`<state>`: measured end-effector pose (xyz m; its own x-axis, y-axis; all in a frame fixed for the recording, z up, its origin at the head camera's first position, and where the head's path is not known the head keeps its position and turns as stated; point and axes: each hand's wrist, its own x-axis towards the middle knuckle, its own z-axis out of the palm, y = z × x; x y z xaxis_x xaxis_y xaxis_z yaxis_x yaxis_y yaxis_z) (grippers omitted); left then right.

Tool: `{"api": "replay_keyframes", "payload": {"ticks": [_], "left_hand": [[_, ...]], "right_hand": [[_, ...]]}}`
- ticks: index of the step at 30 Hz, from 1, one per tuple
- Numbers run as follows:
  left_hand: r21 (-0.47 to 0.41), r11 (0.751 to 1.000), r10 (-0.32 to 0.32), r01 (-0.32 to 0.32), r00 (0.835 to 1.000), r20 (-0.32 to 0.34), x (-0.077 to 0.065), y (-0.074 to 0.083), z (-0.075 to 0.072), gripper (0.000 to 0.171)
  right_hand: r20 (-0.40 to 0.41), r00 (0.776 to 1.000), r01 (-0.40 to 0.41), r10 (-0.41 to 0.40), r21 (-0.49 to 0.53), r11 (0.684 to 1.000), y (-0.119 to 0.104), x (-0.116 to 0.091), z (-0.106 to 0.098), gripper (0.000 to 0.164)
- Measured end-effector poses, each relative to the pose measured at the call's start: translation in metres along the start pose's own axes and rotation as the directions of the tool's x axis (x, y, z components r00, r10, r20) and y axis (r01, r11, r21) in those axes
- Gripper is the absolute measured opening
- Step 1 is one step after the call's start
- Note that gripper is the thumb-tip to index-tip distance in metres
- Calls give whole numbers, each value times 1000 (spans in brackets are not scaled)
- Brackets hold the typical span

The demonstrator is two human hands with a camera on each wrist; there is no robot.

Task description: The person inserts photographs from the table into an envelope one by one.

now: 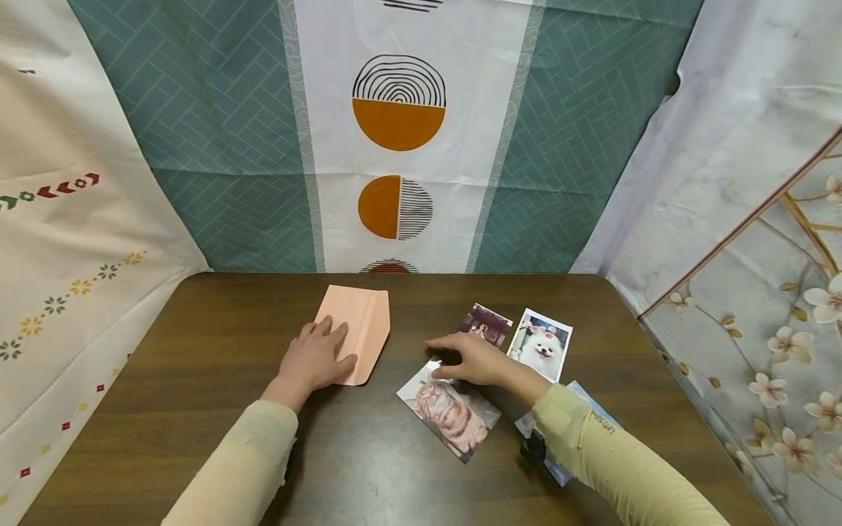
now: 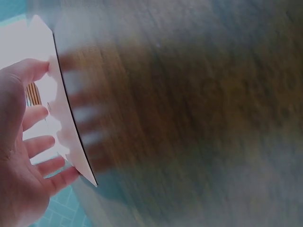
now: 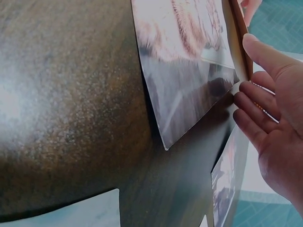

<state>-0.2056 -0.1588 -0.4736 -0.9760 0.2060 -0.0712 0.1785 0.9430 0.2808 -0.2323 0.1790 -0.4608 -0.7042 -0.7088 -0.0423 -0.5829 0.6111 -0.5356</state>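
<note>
A pale pink envelope point(image 1: 373, 332) lies on the table left of centre, its pointed flap side to the right. My left hand point(image 1: 312, 359) rests on it with fingers spread; in the left wrist view the fingertips reach the envelope point(image 2: 71, 127). Right of centre lies a cat photo point(image 1: 454, 420), turned at an angle. Over its upper corner is my right hand point(image 1: 479, 359), thumb and fingers apart. The right wrist view has the thumb and fingertips close to one end of the cat photo point(image 3: 189, 85).
Behind the right hand lies a dark purple photo point(image 1: 490, 321). A white dog photo point(image 1: 543, 349) lies to its right. Beneath the right sleeve, a bluish photo point(image 1: 559, 473) is partly covered. Patterned cloths point(image 1: 408, 161) hang around the brown table point(image 1: 355, 460).
</note>
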Motion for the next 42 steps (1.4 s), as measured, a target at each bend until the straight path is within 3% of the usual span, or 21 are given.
{"api": "replay_keyframes", "payload": {"ticks": [18, 25, 35, 42], "left_hand": [[-89, 995, -39, 42, 999, 30, 5, 2, -8, 66], [-120, 991, -63, 65, 998, 27, 5, 3, -14, 70], [-117, 988, -95, 100, 994, 48, 9, 2, -13, 70], [-164, 980, -114, 117, 993, 31, 11, 0, -15, 66]], "right_hand": [[14, 1000, 16, -16, -18, 1000, 2, 2, -1, 55], [-9, 998, 63, -63, -36, 997, 3, 4, -1, 50], [-11, 998, 61, -62, -49, 997, 5, 3, -1, 47], [-22, 998, 63, -65, -57, 996, 8, 4, 1, 45]]}}
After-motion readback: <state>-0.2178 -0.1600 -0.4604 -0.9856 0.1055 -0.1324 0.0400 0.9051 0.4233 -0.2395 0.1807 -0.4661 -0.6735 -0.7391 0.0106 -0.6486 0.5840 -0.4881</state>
